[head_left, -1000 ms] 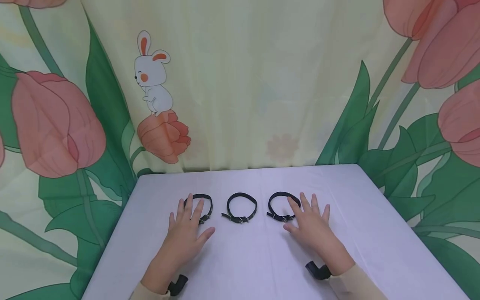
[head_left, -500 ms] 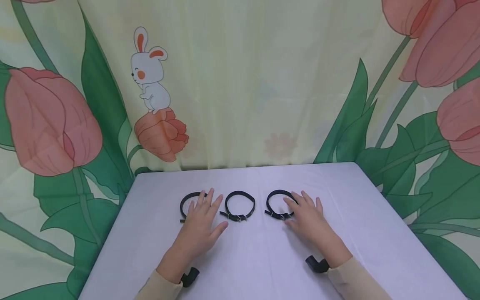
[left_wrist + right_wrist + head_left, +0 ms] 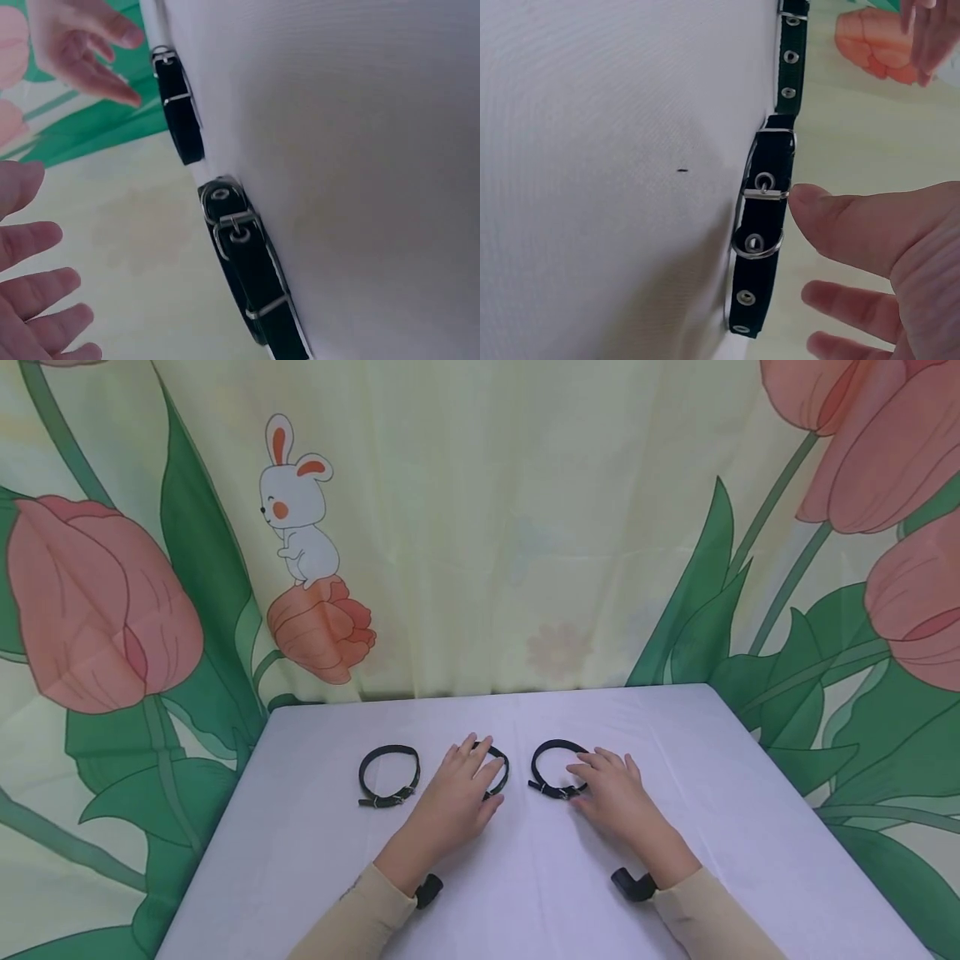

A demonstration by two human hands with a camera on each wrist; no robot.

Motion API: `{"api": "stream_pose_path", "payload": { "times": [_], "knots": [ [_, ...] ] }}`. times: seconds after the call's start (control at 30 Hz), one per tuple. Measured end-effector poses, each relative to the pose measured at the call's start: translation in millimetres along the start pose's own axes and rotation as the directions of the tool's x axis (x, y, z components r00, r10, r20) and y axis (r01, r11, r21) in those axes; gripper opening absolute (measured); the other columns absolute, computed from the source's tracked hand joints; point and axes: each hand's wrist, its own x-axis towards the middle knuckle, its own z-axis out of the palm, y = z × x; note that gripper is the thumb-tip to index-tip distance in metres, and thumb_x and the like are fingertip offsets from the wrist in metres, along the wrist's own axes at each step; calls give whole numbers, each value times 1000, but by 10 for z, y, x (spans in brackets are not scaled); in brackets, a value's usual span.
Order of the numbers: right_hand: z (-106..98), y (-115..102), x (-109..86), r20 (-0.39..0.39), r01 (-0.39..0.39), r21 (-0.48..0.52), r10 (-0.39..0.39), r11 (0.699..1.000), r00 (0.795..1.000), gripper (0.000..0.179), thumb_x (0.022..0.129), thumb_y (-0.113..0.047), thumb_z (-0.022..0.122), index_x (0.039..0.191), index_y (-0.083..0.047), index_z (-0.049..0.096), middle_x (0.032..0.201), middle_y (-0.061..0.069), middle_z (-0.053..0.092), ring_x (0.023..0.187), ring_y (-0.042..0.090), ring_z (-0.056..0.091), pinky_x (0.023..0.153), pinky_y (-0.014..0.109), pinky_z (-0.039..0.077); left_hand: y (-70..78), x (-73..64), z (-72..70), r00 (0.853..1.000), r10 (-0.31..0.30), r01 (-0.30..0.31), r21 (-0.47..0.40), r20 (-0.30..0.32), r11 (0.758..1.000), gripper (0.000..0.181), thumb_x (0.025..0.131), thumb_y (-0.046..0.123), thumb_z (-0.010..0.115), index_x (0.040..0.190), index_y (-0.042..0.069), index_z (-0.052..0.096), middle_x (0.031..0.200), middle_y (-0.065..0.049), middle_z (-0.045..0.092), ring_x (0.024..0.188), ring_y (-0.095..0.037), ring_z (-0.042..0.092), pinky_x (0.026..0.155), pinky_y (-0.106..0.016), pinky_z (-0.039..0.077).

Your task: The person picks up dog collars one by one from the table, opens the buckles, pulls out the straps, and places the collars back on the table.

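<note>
Three black buckled pet collars, each closed into a ring, lie in a row on the white-covered table. In the head view, my left hand [image 3: 459, 793] is over the middle collar [image 3: 504, 777], hiding much of it, with its fingers extended. The left collar [image 3: 389, 775] is in full sight beside that wrist. My right hand [image 3: 618, 793] is at the right collar [image 3: 553, 768], its fingers overlapping the ring's right side. In the right wrist view, the right thumb [image 3: 840, 221] is right by that collar's metal buckle [image 3: 765, 193]. Both hands hold nothing.
A white cloth covers the table [image 3: 540, 893], whose far edge meets a curtain [image 3: 480, 527] printed with tulips and a rabbit. Black wrist devices [image 3: 633, 885] show under both wrists.
My left hand has moved right, from over the left collar to over the middle one, uncovering the left collar. The right hand has stayed by the right collar, its fingers drawn slightly inward.
</note>
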Motion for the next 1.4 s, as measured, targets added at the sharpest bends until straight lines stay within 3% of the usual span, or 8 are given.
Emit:
{"api": "stream_pose_path", "payload": {
  "times": [0.13, 0.4, 0.7, 1.17, 1.27, 1.4],
  "knots": [
    [31, 17, 10, 1, -6, 3, 6, 1000, 1000, 50, 86, -22, 91, 133, -14, 74, 148, 16, 66, 146, 47, 52, 118, 82, 31, 64, 153, 58, 999, 16, -18, 33, 44, 999, 49, 103, 37, 73, 145, 13, 65, 158, -13, 59, 152, -34, 52, 125, -54, 43],
    [69, 6, 42, -30, 14, 39, -13, 999, 999, 44, 84, -19, 92, 126, -15, 77, 143, 14, 69, 142, 43, 55, 118, 81, 31, 150, 401, 214, 993, 55, -64, 89, 104, 994, 42, 105, 40, 70, 141, 19, 68, 153, -7, 63, 150, -32, 53, 124, -54, 45],
    [113, -36, 51, -22, 8, 31, -7, 999, 1000, 35, 85, -18, 92, 119, -16, 80, 134, 10, 72, 138, 36, 58, 118, 80, 32, 218, 504, 391, 990, 81, -89, 70, 115, 994, 30, 102, 33, 74, 128, 18, 73, 138, -4, 70, 147, -30, 57, 128, -42, 40],
    [185, 12, 94, -48, 30, 66, -27, 997, 998, 22, 84, -16, 92, 102, -20, 80, 122, 4, 74, 128, 33, 61, 115, 79, 35, 343, 731, 559, 975, 88, -112, 109, 203, 988, 24, 102, 31, 72, 124, 19, 75, 141, -4, 70, 146, -30, 58, 124, -47, 46],
    [208, 23, 107, -42, 39, 76, -36, 996, 998, 20, 84, -15, 92, 98, -22, 79, 118, 2, 73, 123, 32, 63, 111, 73, 42, 356, 748, 575, 973, 89, -113, 104, 213, 988, 24, 101, 29, 74, 122, 18, 76, 133, -3, 73, 140, -26, 62, 121, -42, 48],
    [235, 49, 119, -34, 53, 85, -50, 995, 998, 20, 84, -12, 91, 94, -23, 77, 108, -1, 73, 110, 28, 65, 95, 57, 52, 361, 746, 600, 975, 85, -105, 85, 206, 991, 23, 101, 27, 74, 122, 16, 74, 121, -1, 74, 130, -21, 66, 115, -34, 52]
  ]
}}
